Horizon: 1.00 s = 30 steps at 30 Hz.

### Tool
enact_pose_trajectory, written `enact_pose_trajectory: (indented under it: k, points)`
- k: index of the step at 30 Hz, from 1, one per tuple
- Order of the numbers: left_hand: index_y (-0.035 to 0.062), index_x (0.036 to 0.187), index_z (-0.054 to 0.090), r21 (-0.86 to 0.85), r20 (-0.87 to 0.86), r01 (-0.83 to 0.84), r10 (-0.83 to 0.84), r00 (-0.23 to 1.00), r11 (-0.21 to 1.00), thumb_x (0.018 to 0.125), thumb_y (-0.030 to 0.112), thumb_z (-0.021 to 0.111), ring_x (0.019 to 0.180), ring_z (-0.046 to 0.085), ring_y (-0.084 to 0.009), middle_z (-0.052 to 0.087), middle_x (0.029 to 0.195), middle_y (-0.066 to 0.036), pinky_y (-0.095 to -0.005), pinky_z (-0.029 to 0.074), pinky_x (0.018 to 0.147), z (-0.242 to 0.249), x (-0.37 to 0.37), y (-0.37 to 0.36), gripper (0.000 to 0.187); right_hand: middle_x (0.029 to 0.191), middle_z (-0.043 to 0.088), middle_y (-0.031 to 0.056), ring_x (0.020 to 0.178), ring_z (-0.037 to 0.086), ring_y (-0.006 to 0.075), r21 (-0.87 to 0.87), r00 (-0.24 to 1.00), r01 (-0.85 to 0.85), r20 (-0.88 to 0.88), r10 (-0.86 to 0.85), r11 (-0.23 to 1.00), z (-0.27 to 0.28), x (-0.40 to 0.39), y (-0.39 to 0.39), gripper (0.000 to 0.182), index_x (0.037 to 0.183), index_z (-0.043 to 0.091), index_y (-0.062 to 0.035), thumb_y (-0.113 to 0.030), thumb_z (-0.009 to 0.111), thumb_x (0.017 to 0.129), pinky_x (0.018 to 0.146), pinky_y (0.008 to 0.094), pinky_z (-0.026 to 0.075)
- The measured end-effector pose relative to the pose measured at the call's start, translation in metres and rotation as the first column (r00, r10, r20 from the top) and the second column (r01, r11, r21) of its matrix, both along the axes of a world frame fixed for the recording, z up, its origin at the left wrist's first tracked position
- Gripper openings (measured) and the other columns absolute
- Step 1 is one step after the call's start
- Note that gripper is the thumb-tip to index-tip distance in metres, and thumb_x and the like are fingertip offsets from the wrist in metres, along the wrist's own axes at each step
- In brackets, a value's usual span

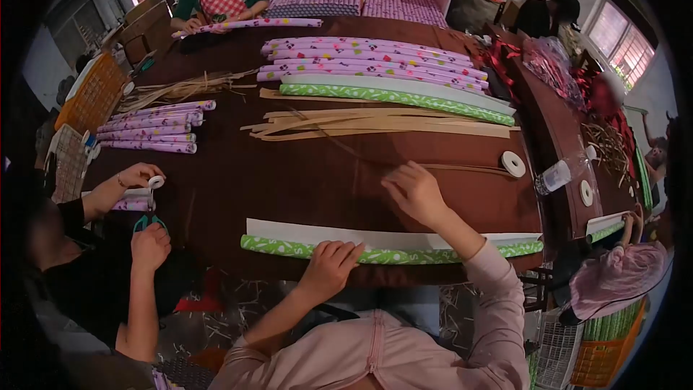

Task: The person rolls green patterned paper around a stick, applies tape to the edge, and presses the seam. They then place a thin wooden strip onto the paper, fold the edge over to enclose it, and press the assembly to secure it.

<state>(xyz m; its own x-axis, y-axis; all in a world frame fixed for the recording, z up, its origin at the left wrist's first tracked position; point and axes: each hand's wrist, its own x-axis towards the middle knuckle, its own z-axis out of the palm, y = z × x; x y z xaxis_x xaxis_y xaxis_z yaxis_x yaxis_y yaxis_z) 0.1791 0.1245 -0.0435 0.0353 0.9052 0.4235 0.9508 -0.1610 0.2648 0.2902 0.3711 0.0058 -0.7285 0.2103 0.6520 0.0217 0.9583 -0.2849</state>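
Observation:
A green patterned roll of wrapping paper (404, 254) lies along the near table edge, a strip of its white inner side turned up behind it. My left hand (330, 267) rests on this roll with curled fingers, gripping it left of its middle. Above the table, my right hand (416, 193) is raised with its fingers pinched together. A thin brown strip (462, 168) runs behind those fingers, and a blurred length of it slants up to the left; it appears held, though the fingertips are smeared. Beyond lies a bundle of flat brown strips (382, 123).
Another green roll (397, 100) and several purple rolls (375, 58) lie farther back. A white tape roll (513, 165) and a plastic bottle (554, 177) are at right. At left, a co-worker's hand (150, 247) holds scissors (149, 224). Another person (224, 0) handles a purple roll.

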Motion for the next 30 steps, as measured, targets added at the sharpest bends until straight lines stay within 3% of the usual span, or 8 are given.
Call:
enact_pose_trajectory:
  k: [6,12,19,21,22,23,25,30]
  points:
    - [0.0035,0.125,0.059,0.013,0.038,-0.005,0.004,0.999,1.0,0.084,0.018,0.067,0.1,0.055,-0.0239,0.06,0.11,-0.008,-0.0391,0.041,0.091,0.0,0.003,-0.001,0.044,0.09,0.064,0.0089,0.091,0.061,0.0304,0.03,0.981,0.161,0.106,-0.163,0.986,-0.046,-0.112,0.028,0.015,0.092,0.07,-0.005,-0.017,0.071,0.083,0.08,0.044,0.05]
    - [0.0046,0.121,0.061,0.043,0.043,-0.031,0.029,0.999,0.999,0.084,0.02,0.069,0.099,0.056,-0.0238,0.061,0.109,-0.008,-0.0385,0.041,0.09,-0.007,0.006,0.0,0.04,0.093,0.065,0.0077,0.098,0.061,0.0271,0.255,0.898,0.293,0.256,-0.357,0.921,-0.062,-0.135,0.031,0.009,0.082,0.072,-0.0087,-0.017,0.071,0.078,0.083,0.041,0.048]
    - [0.0056,0.12,0.061,0.046,0.057,-0.068,0.065,0.996,0.997,0.084,0.019,0.071,0.098,0.056,-0.0236,0.061,0.105,-0.007,-0.0383,0.041,0.089,-0.006,0.009,0.001,0.04,0.073,0.068,0.01,0.075,0.065,0.0316,0.027,0.894,0.293,0.347,-0.284,0.956,-0.035,-0.116,0.044,0.016,0.071,0.071,-0.0102,-0.023,0.08,0.068,0.072,0.0421,0.05]
    - [0.0057,0.12,0.061,0.047,0.06,-0.073,0.07,0.996,0.996,0.084,0.019,0.071,0.098,0.056,-0.0235,0.061,0.105,-0.007,-0.0383,0.041,0.088,-0.006,0.01,0.001,0.04,0.072,0.068,0.0117,0.069,0.065,0.0301,-0.201,0.845,0.29,0.513,-0.152,0.936,-0.013,-0.109,0.048,0.022,0.072,0.07,-0.0086,-0.026,0.082,0.07,0.067,0.0397,0.05]
    - [0.0057,0.12,0.061,0.047,0.058,-0.077,0.074,0.996,0.996,0.084,0.019,0.071,0.097,0.056,-0.0234,0.061,0.105,-0.007,-0.0383,0.041,0.088,-0.006,0.01,0.001,0.04,0.067,0.066,0.0096,0.064,0.063,0.0223,-0.344,0.877,0.212,0.48,-0.023,0.915,-0.014,-0.109,0.06,0.024,0.074,0.07,-0.0048,-0.025,0.082,0.075,0.062,0.0349,0.048]
    - [0.0057,0.12,0.061,0.047,0.062,-0.076,0.073,0.995,0.996,0.084,0.019,0.071,0.097,0.056,-0.0234,0.061,0.105,-0.007,-0.0383,0.041,0.088,-0.006,0.01,0.0,0.04,0.067,0.066,0.0096,0.064,0.063,0.0223,-0.343,0.875,0.215,0.484,-0.024,0.915,-0.013,-0.105,0.074,0.024,0.074,0.07,-0.0048,-0.025,0.082,0.075,0.062,0.0349,0.048]
    - [0.0059,0.12,0.061,0.066,0.049,-0.08,0.077,0.996,0.995,0.084,0.019,0.071,0.097,0.056,-0.0233,0.061,0.105,-0.007,-0.0384,0.041,0.088,-0.005,0.01,0.0,0.04,0.065,0.064,0.0045,0.064,0.058,0.0135,-0.53,0.904,0.108,0.404,0.139,0.841,0.01,-0.095,0.076,0.017,0.079,0.071,-0.0016,-0.017,0.079,0.08,0.061,0.0315,0.047]
    - [0.006,0.121,0.061,0.065,0.038,-0.074,0.072,0.997,0.995,0.083,0.019,0.071,0.097,0.056,-0.0235,0.061,0.105,-0.007,-0.0389,0.041,0.088,-0.009,0.01,0.001,0.041,0.075,0.067,0.0036,0.067,0.057,0.0098,-0.774,0.959,0.153,0.266,0.097,0.614,0.063,-0.05,0.087,0.008,0.089,0.073,0.0029,-0.004,0.072,0.085,0.062,0.0255,0.046]
